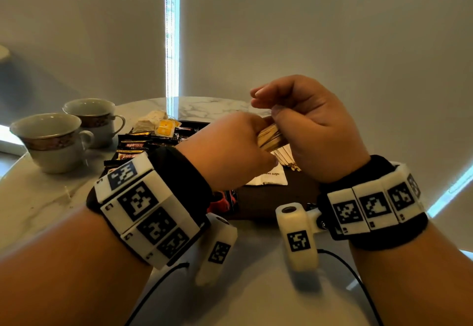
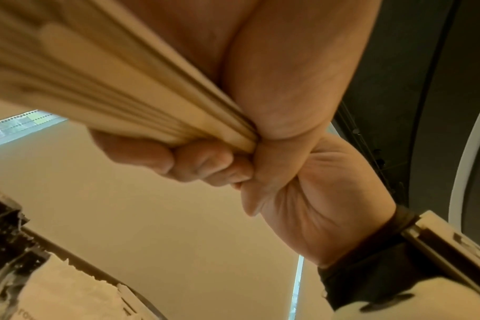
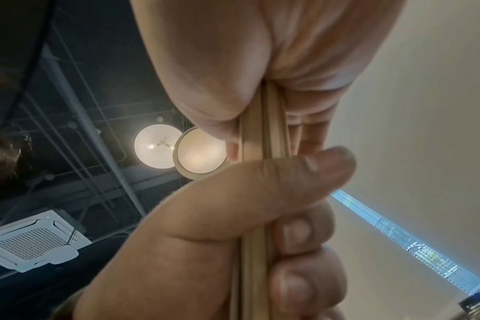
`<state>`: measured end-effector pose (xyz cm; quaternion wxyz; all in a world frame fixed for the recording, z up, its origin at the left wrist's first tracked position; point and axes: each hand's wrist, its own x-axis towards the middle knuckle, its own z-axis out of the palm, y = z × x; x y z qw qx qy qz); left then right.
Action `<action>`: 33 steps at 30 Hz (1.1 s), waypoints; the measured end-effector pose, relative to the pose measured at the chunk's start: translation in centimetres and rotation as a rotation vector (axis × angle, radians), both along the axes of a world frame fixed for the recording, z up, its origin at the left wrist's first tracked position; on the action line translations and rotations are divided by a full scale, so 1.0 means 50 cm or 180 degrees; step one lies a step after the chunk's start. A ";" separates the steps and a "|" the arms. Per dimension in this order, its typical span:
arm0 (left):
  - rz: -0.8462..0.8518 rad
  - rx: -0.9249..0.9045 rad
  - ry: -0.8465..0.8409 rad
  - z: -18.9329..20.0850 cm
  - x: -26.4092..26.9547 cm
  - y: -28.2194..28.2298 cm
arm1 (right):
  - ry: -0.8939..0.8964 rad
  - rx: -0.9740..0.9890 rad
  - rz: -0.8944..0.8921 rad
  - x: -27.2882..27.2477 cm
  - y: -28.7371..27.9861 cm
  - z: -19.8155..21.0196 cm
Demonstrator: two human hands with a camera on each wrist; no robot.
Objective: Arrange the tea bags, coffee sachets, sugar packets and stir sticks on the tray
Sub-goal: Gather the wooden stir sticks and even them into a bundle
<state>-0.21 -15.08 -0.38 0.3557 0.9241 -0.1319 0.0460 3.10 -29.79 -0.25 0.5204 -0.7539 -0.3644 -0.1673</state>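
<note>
Gripping one bundle of stir sticks (image 1: 270, 137), fingers of left hand (image 1: 230, 151) and right hand (image 1: 312, 131).

Two cups (image 1: 64, 136) left of tray (image 1: 271, 197), apparently holding sachets (image 1: 133, 146).

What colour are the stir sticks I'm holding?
The stir sticks are pale natural wood, a light tan. The left wrist view shows them best.

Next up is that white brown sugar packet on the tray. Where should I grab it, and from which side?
Pinch the brown sugar packet at its near right corner, coming from the right. It lies flat on the dark tray, its left part hidden under the left hand, and that corner shows bare.
</note>
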 end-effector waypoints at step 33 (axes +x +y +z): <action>-0.0025 -0.0157 -0.0087 0.003 0.006 0.005 | -0.0078 -0.0478 -0.0538 0.010 0.001 -0.003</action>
